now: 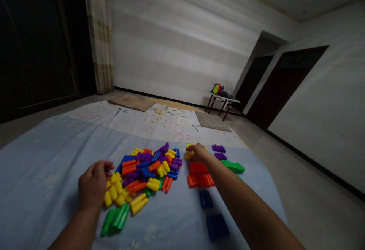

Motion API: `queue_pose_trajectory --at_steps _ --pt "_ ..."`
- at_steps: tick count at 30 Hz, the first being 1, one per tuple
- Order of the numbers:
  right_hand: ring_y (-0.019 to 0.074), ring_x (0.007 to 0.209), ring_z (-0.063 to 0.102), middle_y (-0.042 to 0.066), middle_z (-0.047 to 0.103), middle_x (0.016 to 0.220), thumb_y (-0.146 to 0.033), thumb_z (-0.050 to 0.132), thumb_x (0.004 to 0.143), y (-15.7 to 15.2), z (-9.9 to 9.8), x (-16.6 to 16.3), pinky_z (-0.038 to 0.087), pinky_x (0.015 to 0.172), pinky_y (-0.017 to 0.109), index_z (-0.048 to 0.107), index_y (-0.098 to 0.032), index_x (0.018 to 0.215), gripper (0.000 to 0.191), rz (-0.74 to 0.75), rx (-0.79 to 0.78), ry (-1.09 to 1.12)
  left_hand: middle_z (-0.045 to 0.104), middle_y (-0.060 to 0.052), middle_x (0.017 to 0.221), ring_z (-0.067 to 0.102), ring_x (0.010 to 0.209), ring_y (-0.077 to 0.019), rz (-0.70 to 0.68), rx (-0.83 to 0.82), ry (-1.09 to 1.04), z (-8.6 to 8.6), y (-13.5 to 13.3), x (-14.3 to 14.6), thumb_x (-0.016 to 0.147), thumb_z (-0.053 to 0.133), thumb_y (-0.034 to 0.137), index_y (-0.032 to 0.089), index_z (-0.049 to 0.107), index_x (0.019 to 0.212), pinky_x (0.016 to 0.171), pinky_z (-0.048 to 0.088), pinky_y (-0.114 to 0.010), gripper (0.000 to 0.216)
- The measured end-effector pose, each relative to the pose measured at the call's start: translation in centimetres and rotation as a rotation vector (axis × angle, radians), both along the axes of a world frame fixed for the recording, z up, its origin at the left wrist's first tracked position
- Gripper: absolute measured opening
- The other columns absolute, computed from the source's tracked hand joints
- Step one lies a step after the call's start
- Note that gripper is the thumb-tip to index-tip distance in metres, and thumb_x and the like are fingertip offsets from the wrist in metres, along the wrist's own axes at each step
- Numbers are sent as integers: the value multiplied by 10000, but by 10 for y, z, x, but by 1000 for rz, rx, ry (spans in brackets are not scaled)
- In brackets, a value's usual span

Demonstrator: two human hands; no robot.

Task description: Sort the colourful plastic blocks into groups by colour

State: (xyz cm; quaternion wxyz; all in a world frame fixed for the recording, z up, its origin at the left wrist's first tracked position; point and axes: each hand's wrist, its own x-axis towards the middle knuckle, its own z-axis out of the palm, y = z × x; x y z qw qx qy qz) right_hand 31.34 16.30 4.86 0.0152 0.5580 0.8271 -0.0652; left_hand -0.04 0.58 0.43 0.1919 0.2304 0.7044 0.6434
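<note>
A mixed heap of plastic peg blocks (148, 166) in yellow, orange, blue, purple and green lies on a pale blue sheet (51, 166). My left hand (94, 183) rests curled at the heap's left edge, over yellow blocks (114, 193); what its fingers hold is hidden. My right hand (196, 152) reaches far forward, fingers closed on a yellow block (188, 155) at a small yellow group. Sorted groups lie to the right: orange blocks (199, 175), blue blocks (212, 215), green blocks (234, 166), purple blocks (219, 152).
A few green blocks (115, 219) lie near my left wrist. Beyond the sheet are a patterned cloth (159, 122), two floor mats (131, 102), a small table with a colourful bag (219, 96), a curtain (99, 33) and dark doorways (285, 86).
</note>
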Motion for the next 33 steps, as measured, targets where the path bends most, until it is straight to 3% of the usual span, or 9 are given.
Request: queue_pose_trajectory --at_steps 6,13,22,29,33 --pt "273 949 563 85 612 1037 -235 743 545 -5 8 5 404 827 355 629 -272 1075 543 4 6 -2 597 -1 637 515 536 -122 4 1 -26 2 0 2 685 452 366 172 602 698 487 419 -225 246" --pt "183 977 549 41 608 1077 -335 588 753 -34 20 -10 400 836 275 554 -275 1164 416 156 55 158 589 2 631 513 536 -119 7 12 -7 1 2 0 683 449 348 177 600 688 489 416 -220 229" --pt "234 927 552 41 658 960 -344 629 704 -56 14 -29 395 782 313 637 -264 1023 329 226 62 103 596 -12 653 525 553 -131 -12 30 -18 -1 1 0 680 461 369 167 601 716 486 424 -227 248" --pt "226 925 539 67 653 931 -423 560 749 -84 23 -19 361 792 311 564 -235 1129 424 173 175 94 585 -19 655 509 543 -125 -12 28 -12 1 1 1 682 449 348 153 593 714 471 415 -220 244" --pt "213 848 561 68 660 881 -436 545 751 -109 27 -15 367 734 292 580 -233 1100 405 186 147 83 588 -20 680 512 556 -120 -12 26 -1 3 0 2 684 444 343 151 596 723 480 417 -215 248"
